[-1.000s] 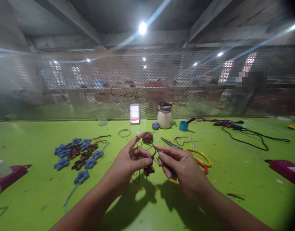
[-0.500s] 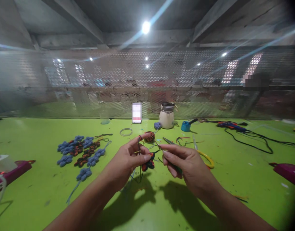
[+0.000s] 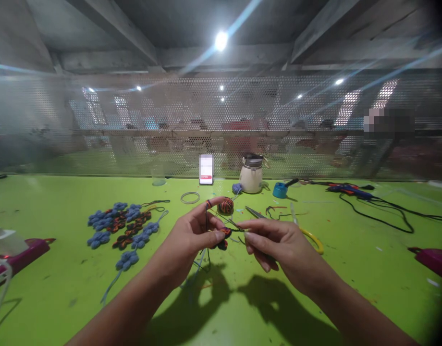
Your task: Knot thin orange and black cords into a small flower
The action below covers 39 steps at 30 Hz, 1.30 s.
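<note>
My left hand (image 3: 195, 230) pinches a small dark crochet piece (image 3: 226, 232) flecked with red and orange between thumb and fingers. Its raised index finger carries a loop of dark variegated yarn (image 3: 207, 216) that hangs below the hand. Closed on a thin crochet hook (image 3: 236, 224), my right hand (image 3: 275, 240) faces the left one. The hook's slim end points at the crochet piece, and a dark strand stretches from the piece to the right fingertips. Most of the handle is hidden in my palm. Just behind the hands lies a ball of variegated yarn (image 3: 226, 205).
Crocheted flowers (image 3: 127, 260) in blue and dark orange lie at left. Yellow-handled scissors (image 3: 313, 240) lie behind my right hand. Farther back are a phone (image 3: 206, 169), a pale jug (image 3: 251, 179), a blue pot (image 3: 280, 190) and a corded blue tool (image 3: 354, 191).
The hook now slants lower, closer to the crochet piece, and its green handle no longer shows under my right hand. The piece has turned a little in my left fingers. The view shifted slightly.
</note>
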Tool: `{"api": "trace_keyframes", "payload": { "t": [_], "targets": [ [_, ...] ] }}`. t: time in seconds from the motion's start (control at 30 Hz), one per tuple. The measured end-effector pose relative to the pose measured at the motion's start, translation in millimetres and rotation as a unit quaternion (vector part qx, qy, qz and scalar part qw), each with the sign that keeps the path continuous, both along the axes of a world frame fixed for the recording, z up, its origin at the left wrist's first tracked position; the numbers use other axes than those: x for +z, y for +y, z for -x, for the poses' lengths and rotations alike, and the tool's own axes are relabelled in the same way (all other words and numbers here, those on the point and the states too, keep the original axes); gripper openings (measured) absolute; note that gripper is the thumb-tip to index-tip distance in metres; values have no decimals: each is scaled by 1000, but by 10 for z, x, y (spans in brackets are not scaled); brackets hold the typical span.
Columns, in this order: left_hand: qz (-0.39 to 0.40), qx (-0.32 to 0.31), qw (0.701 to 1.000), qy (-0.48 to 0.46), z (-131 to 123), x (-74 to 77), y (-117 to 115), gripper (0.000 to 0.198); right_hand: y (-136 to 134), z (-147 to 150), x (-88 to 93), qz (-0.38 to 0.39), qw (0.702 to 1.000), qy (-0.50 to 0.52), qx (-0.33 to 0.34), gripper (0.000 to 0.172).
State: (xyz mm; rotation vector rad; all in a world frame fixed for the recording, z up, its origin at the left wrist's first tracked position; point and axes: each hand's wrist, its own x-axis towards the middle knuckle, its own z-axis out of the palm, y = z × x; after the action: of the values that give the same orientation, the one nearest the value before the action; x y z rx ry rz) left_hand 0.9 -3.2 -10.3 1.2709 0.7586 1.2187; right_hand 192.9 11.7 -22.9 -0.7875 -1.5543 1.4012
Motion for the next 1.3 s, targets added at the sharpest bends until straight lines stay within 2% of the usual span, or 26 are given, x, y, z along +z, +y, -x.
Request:
{"api": "trace_keyframes", "payload": {
  "t": [0.27,0.5,0.83,1.07,1.2,1.3],
  "targets": [
    [-2,-31,999,10,3,-13,13,68,20,-30,26,-8,999,31,-17,21],
    [-22,-41,999,8,24,-28,29,67,20,-43,28,-1,999,42,-23,22],
    [-57,-2,996,63,-5,-26,25,56,64,-34,11,82,995,51,-27,26],
    [-51,48,996,57,-8,5,13,58,71,-98,49,82,995,-26,57,31],
    [-48,54,996,54,22,17,41,50,72,-131,62,100,987,1,129,31],
    [-37,35,998,41,38,17,47,46,87,-131,52,100,986,26,133,31]
  ]
}}
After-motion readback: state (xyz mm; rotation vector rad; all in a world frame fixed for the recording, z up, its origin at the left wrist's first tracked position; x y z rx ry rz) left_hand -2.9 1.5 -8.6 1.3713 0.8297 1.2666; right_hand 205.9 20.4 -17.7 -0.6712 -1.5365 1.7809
